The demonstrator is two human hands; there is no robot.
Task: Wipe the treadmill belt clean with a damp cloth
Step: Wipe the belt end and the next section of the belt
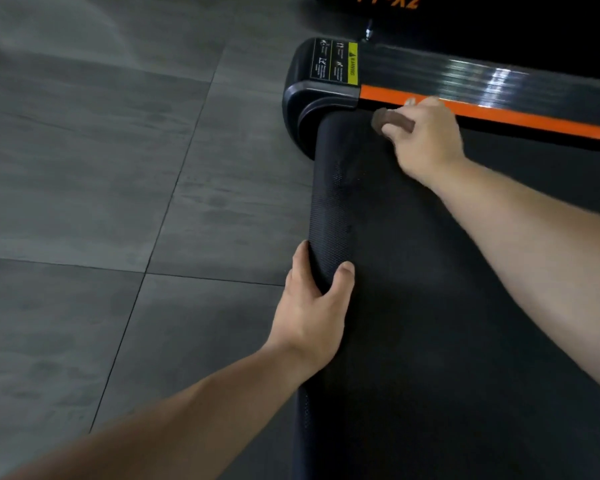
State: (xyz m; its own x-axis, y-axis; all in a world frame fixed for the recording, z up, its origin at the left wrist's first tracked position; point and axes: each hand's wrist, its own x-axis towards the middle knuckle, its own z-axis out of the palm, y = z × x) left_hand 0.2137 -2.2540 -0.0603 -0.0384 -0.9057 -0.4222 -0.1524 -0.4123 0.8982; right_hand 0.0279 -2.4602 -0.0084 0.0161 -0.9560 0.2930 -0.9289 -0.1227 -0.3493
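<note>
The black treadmill belt (430, 271) fills the right half of the view and curls over the rear roller at its left end. My left hand (312, 306) grips that rounded belt end, thumb on top and fingers wrapped round the edge. My right hand (426, 140) holds a small brown cloth (392, 121), bunched in its fingers, against the far corner of the belt beside the orange side strip (499, 114).
A black end cap with a yellow warning label (333, 64) closes the treadmill's far corner. A glossy black side rail (482, 77) runs along the far side. Grey floor tiles (101, 185) lie to the left. Another dark machine with orange lettering (392, 0) stands behind.
</note>
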